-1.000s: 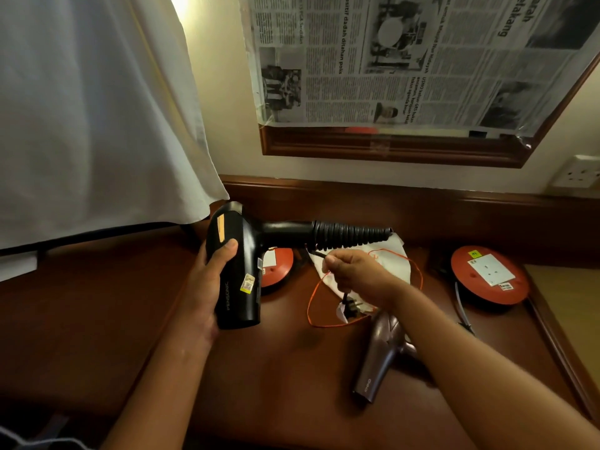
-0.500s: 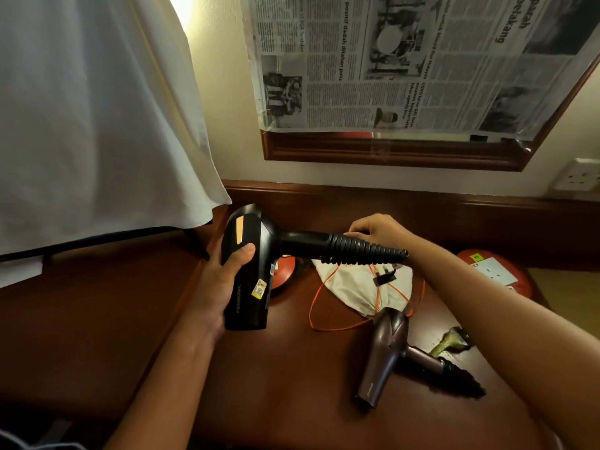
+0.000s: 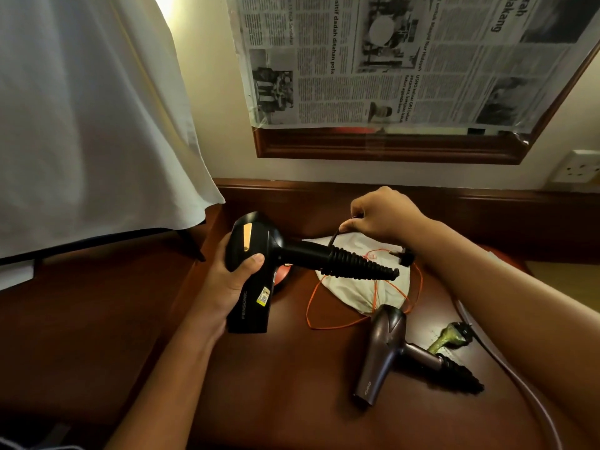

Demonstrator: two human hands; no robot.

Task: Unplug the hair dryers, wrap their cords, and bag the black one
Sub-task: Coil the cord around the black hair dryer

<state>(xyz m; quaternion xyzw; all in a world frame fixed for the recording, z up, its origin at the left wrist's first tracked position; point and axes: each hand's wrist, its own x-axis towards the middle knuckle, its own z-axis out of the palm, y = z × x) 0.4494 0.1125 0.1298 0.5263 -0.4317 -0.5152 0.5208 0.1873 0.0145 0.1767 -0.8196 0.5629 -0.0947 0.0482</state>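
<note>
We are holding the black hair dryer (image 3: 251,271) above the brown table (image 3: 292,401) with our left hand (image 3: 227,287) wrapped around it, while our right hand (image 3: 380,216) fingers are pinching its black cord (image 3: 334,235).

The left hand (image 3: 232,280) reaches in from seven o'clock, fingers and thumb curled round the black hair dryer (image 3: 256,271), lifted off the desk. The right hand (image 3: 380,216) comes from four o'clock, knuckles up, pinching the cord (image 3: 334,237) at twelve o'clock of the handle.
</note>
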